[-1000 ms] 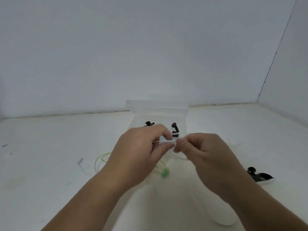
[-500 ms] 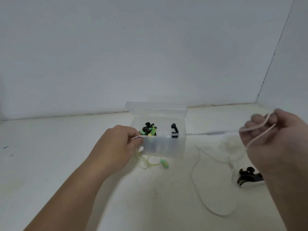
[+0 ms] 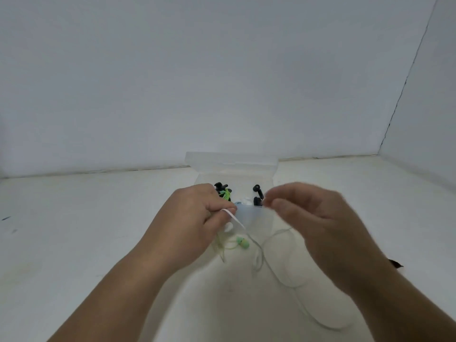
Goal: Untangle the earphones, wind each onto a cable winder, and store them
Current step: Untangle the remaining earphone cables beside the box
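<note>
My left hand (image 3: 192, 223) pinches the white earphone cable (image 3: 259, 253) just in front of the clear storage box (image 3: 256, 218). From the pinch the cable drops to the table and loops off to the lower right. A white earbud (image 3: 228, 227) hangs under the left fingers. My right hand (image 3: 315, 230) is blurred, its thumb and forefinger pinched together at the box's front rim, and a strand of the white cable comes out from under it. A green earbud (image 3: 243, 243) with a yellow-green cable (image 3: 222, 248) lies below the left hand.
The box's lid (image 3: 232, 160) stands open at the back. Inside are a black winder wound with a green earphone (image 3: 223, 192) and another black winder (image 3: 256, 193). A third black winder (image 3: 396, 263) peeks out behind my right forearm. White walls close in behind and to the right.
My right hand, which had drawn the white cable far out to the right, has come back to the middle near my left hand. The cable now lies slack on the table.
</note>
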A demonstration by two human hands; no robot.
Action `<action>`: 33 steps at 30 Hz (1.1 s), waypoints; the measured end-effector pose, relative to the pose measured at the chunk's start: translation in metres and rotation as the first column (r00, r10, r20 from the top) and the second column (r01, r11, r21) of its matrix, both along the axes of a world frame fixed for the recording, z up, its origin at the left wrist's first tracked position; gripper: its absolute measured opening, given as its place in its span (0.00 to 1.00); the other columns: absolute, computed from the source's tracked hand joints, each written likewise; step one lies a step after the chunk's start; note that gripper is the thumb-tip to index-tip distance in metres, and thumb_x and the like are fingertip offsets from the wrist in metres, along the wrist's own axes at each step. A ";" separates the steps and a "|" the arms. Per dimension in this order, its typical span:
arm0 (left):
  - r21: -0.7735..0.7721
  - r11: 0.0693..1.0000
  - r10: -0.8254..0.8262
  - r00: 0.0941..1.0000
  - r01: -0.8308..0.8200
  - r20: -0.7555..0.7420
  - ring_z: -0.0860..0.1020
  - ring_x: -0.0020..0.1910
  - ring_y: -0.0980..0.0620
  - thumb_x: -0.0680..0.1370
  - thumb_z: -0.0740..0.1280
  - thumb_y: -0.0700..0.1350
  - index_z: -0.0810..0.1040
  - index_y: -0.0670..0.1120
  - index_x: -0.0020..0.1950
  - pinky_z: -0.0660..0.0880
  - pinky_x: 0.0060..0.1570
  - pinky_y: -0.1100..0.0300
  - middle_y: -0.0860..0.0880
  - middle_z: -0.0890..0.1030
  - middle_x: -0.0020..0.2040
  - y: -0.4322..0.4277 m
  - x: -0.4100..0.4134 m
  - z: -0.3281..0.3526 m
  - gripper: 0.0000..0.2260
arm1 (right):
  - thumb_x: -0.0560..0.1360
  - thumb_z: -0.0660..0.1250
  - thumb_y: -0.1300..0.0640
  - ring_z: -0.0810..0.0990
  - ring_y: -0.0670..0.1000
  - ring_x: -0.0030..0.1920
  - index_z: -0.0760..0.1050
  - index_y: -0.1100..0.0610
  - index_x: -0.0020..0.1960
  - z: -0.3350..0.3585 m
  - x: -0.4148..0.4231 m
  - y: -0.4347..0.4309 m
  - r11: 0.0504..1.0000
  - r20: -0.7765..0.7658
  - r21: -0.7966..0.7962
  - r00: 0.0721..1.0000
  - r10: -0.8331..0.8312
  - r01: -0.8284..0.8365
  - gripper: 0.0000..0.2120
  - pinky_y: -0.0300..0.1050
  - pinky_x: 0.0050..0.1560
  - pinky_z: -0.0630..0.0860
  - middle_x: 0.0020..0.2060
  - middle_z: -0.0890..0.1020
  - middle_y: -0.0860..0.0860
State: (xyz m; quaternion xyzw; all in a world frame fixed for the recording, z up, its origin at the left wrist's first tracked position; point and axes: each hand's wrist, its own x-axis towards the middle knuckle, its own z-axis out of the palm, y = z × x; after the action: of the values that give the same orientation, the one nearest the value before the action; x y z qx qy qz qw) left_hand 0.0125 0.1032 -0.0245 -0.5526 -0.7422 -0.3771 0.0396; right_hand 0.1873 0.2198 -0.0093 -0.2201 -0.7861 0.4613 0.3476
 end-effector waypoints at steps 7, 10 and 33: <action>0.004 1.000 -0.018 0.996 0.018 0.082 0.77 0.44 0.61 0.75 0.74 0.47 0.85 0.58 0.50 0.69 0.41 0.70 0.60 0.79 0.39 0.004 0.007 -0.001 0.07 | 0.77 0.69 0.54 0.68 0.45 0.22 0.83 0.55 0.39 -0.013 -0.010 -0.008 0.978 0.126 -0.193 0.987 0.104 -0.079 0.09 0.47 0.33 0.79 0.22 0.76 0.49; 0.000 0.999 -0.044 0.960 0.046 0.277 0.80 0.41 0.60 0.73 0.76 0.42 0.85 0.59 0.49 0.76 0.42 0.62 0.59 0.81 0.41 0.001 0.009 0.004 0.12 | 0.80 0.65 0.55 0.65 0.48 0.25 0.82 0.57 0.36 -0.007 -0.006 0.002 0.938 -0.049 -0.347 0.999 -0.002 -0.015 0.16 0.45 0.40 0.80 0.23 0.67 0.48; 0.057 0.895 0.284 0.665 -0.442 0.690 0.76 0.36 0.49 0.76 0.60 0.32 0.78 0.45 0.41 0.73 0.40 0.55 0.47 0.79 0.38 0.001 -0.007 0.013 0.11 | 0.72 0.60 0.58 0.80 0.56 0.36 0.65 0.58 0.29 0.009 0.005 0.011 0.754 -0.486 -0.517 0.864 0.132 -0.406 0.14 0.47 0.35 0.77 0.35 0.78 0.59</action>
State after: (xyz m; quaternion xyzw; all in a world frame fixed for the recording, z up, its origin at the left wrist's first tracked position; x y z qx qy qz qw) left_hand 0.0057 0.1043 -0.0119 -0.2129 -0.7555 -0.6127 -0.0920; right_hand 0.1921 0.2308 -0.0004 -0.0960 -0.5274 0.7692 0.3477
